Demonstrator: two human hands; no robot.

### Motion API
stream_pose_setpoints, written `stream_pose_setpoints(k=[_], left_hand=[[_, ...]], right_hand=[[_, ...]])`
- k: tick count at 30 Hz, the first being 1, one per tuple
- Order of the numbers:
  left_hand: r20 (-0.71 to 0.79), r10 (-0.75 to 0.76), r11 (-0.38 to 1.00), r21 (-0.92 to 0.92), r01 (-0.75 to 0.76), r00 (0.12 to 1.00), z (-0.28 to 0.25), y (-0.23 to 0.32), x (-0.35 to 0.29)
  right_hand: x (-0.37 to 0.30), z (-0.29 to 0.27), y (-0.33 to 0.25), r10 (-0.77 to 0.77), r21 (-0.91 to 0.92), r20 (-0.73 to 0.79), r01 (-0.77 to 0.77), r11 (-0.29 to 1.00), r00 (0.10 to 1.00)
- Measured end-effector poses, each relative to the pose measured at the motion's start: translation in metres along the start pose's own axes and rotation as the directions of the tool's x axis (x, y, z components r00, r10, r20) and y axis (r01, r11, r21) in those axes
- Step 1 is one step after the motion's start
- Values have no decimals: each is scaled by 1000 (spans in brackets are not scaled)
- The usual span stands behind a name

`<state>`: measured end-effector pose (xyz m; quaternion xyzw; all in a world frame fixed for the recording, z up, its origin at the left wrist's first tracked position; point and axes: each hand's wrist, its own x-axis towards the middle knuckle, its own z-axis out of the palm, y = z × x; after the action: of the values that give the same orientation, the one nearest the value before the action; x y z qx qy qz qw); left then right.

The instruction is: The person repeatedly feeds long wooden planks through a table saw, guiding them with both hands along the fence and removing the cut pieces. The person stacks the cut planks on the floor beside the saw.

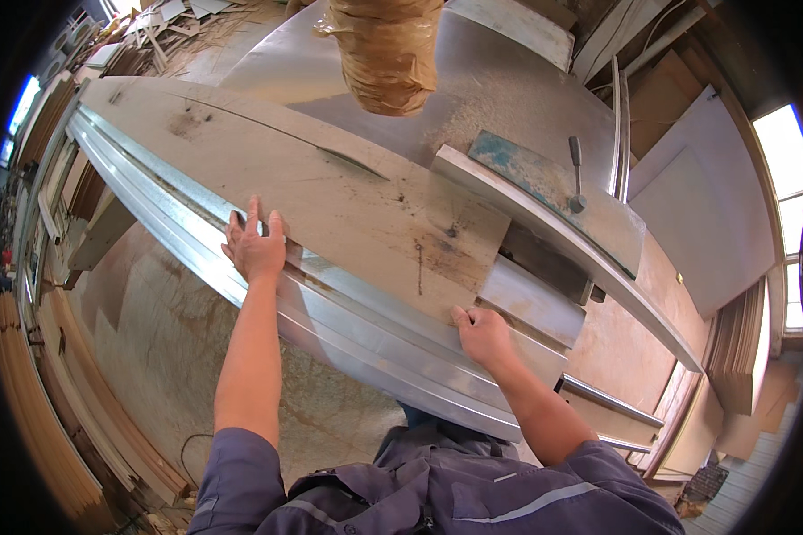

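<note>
A long, stained brown panel [357, 209] covers the flat machine table, with a narrow dark slit and a thin curved dark piece [352, 162] standing along it. Beside its near edge runs a silvery metal rail [348, 334]. My left hand [256, 250] lies with fingers spread where panel and rail meet; a small dark spot shows between its fingers. Farther right, my right hand [484, 334] is curled closed at the panel's near right edge, next to a pale plate [531, 301]. Whatever its fingers hold, if anything, is hidden.
A straight fence [567, 227] with a lever handle [576, 178] crosses the right side. A tape-wrapped brown hose [384, 53] hangs above the far side. Sawdust [500, 111] covers the grey surface behind. Stacked boards [40, 401] stand left, more sheets [740, 348] right.
</note>
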<state>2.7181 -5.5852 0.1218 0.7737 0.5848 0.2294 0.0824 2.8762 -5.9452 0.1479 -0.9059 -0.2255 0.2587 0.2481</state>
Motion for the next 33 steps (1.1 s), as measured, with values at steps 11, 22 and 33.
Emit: stream_pose_setpoints(k=[11, 22, 33], left_hand=[[-34, 19, 1000, -10, -19, 999, -3, -2, -5], [-17, 13, 999, -44, -14, 1000, -15, 1, -21], [-272, 22, 932, -342, -118, 962, 7, -26, -24]], right_hand=[[-8, 1, 7, -21, 18, 42, 21, 1000, 999], [-22, 2, 15, -49, 19, 0, 49, 999, 999], [-43, 23, 21, -120, -87, 171, 136, 987, 978]])
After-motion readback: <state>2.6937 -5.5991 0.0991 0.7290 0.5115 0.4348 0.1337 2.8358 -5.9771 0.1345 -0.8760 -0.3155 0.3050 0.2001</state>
